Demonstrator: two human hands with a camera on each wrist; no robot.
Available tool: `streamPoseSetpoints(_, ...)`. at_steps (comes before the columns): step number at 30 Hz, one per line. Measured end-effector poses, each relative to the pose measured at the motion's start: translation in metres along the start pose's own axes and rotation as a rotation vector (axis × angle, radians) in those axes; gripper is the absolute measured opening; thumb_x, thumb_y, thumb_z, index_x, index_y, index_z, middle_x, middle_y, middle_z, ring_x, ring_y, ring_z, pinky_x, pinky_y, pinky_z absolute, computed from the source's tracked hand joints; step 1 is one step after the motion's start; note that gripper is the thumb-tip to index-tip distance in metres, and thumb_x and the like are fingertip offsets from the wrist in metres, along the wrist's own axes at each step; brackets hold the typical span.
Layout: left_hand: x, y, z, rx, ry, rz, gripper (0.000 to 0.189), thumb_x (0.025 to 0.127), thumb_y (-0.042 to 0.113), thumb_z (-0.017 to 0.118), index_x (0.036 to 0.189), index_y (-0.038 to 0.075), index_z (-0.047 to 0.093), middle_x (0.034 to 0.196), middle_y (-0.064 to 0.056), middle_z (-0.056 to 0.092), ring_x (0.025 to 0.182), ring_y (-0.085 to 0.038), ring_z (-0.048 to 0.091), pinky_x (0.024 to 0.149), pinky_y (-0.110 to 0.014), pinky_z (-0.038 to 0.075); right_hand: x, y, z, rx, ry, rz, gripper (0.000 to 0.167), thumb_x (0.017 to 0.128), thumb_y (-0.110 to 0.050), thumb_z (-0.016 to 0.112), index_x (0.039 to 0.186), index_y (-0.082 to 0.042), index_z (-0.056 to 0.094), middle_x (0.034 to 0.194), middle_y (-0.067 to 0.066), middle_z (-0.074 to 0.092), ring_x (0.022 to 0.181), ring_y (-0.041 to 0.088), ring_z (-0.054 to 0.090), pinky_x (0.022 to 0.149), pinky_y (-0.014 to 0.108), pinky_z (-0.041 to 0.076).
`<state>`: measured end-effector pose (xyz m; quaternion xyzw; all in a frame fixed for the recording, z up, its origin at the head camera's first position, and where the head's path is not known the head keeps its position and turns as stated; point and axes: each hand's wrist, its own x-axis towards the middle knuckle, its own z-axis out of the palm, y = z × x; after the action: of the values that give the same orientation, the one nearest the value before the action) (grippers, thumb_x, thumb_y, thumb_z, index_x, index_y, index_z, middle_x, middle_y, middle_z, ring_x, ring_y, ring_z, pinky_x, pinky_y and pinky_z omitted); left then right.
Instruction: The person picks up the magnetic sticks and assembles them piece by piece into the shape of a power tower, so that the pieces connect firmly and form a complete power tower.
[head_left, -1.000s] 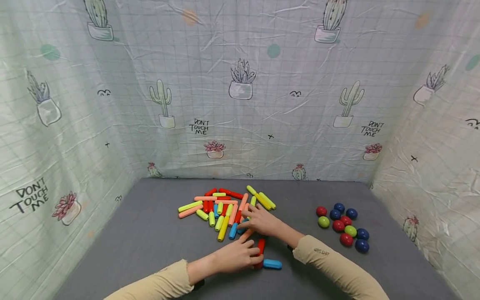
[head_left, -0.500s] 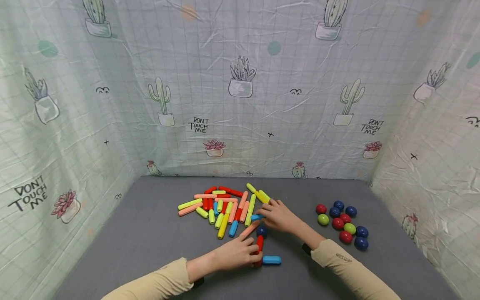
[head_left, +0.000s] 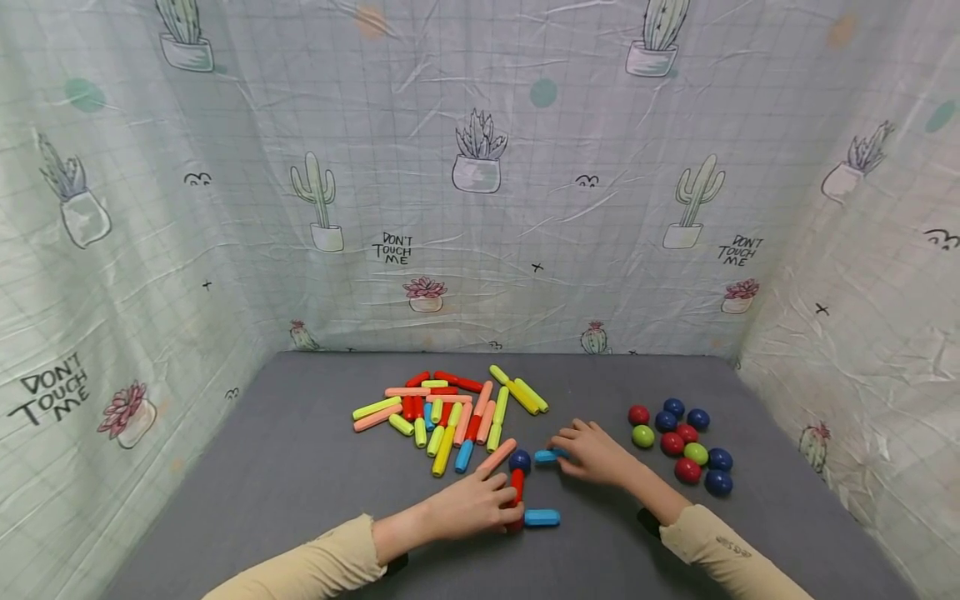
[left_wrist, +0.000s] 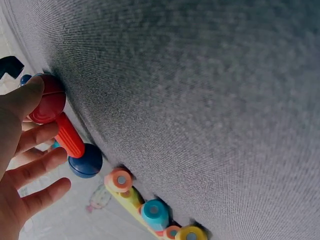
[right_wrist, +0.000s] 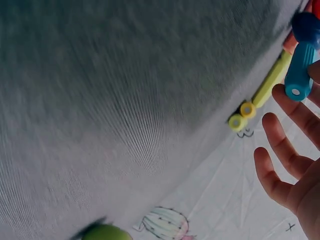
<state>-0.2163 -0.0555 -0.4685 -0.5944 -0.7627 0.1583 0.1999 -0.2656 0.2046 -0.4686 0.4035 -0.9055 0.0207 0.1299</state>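
Note:
My left hand grips a red ball between thumb and fingers at the front of the table. A red stick runs from that ball to a dark blue ball. Against the red ball's right side lies a light blue stick. My right hand pinches another light blue stick between thumb and index finger, its other fingers loosely spread. In the head view this stick points at the dark blue ball with a small gap. A salmon stick lies just beyond my left fingers.
Behind my hands several sticks lie in a loose pile, among them a yellow stick and a salmon stick. On the right sits a group of balls, including a green ball and a red ball. A patterned curtain encloses the grey table.
My right hand has drawn a light blue stick out from the pile, rightward and toward me, beside the dark blue ball. My left hand has stayed on the red ball.

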Motion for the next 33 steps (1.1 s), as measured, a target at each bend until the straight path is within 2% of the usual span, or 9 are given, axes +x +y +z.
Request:
streamPoseSetpoints(8, 0.002, 0.002, -0.001, 0.002, 0.011, -0.006, 0.036, 0.084, 0.049, 0.051, 0.115, 0.031, 0.054, 0.095, 0.012, 0.055, 0.087, -0.008, 0.048, 0.076, -0.023, 0.039, 0.001, -0.007, 0.005, 0.081, -0.028, 0.040, 0.020, 0.081, -0.023, 0.062, 0.100, -0.018, 0.063, 0.089, -0.005, 0.063, 0.074, 0.010, 0.044, 0.064, 0.030, 0.038)
streamPoseSetpoints(15, 0.002, 0.004, 0.000, -0.018, 0.037, -0.027, 0.034, 0.084, 0.048, 0.052, 0.110, 0.026, 0.055, 0.095, 0.010, 0.057, 0.086, -0.009, 0.048, 0.075, -0.022, 0.041, 0.000, -0.008, 0.004, 0.216, -0.161, 0.072, 0.021, 0.081, -0.026, 0.063, 0.101, -0.021, 0.060, 0.084, -0.011, 0.061, 0.076, 0.005, 0.045, 0.066, 0.025, 0.039)
streamPoseSetpoints(19, 0.005, 0.005, 0.002, -0.024, 0.052, -0.038, 0.033, 0.084, 0.049, 0.052, 0.108, 0.027, 0.055, 0.094, 0.010, 0.057, 0.086, -0.008, 0.047, 0.072, -0.020, 0.038, 0.001, -0.009, 0.003, 0.263, -0.182, 0.080, 0.020, 0.081, -0.027, 0.062, 0.100, -0.022, 0.060, 0.083, -0.012, 0.059, 0.076, 0.004, 0.044, 0.065, 0.022, 0.038)
streamPoseSetpoints(24, 0.010, 0.007, 0.003, -0.022, 0.064, -0.035, 0.034, 0.084, 0.053, 0.049, 0.108, 0.029, 0.054, 0.096, 0.010, 0.054, 0.085, -0.007, 0.047, 0.066, -0.018, 0.032, 0.002, -0.009, 0.005, 0.249, -0.159, 0.066, 0.018, 0.081, -0.024, 0.063, 0.098, -0.023, 0.061, 0.084, -0.011, 0.060, 0.077, 0.005, 0.046, 0.065, 0.024, 0.038)
streamPoseSetpoints(27, 0.013, 0.007, 0.004, -0.053, 0.076, -0.036, 0.036, 0.085, 0.055, 0.044, 0.108, 0.028, 0.054, 0.097, 0.009, 0.054, 0.086, -0.007, 0.046, 0.065, -0.018, 0.031, -0.001, -0.006, 0.003, 0.229, -0.121, 0.059, 0.017, 0.081, -0.025, 0.063, 0.098, -0.023, 0.062, 0.085, -0.010, 0.062, 0.078, 0.006, 0.047, 0.066, 0.026, 0.039)
streamPoseSetpoints(30, 0.016, 0.004, 0.006, -0.074, 0.103, -0.065, 0.035, 0.087, 0.054, 0.042, 0.106, 0.027, 0.055, 0.096, 0.009, 0.054, 0.086, -0.008, 0.046, 0.073, -0.019, 0.036, -0.005, 0.005, -0.001, 0.181, -0.037, 0.082, 0.016, 0.081, -0.026, 0.063, 0.096, -0.021, 0.064, 0.086, -0.008, 0.063, 0.077, 0.008, 0.048, 0.066, 0.028, 0.039)
streamPoseSetpoints(33, 0.019, -0.004, 0.008, -0.024, 0.116, -0.126, 0.028, 0.088, 0.045, 0.049, 0.106, 0.025, 0.057, 0.096, 0.008, 0.056, 0.087, -0.009, 0.048, 0.074, -0.021, 0.041, -0.011, 0.023, -0.007, 0.079, 0.073, 0.148, 0.013, 0.080, -0.022, 0.064, 0.092, -0.017, 0.065, 0.085, -0.005, 0.064, 0.075, 0.013, 0.049, 0.064, 0.032, 0.039)
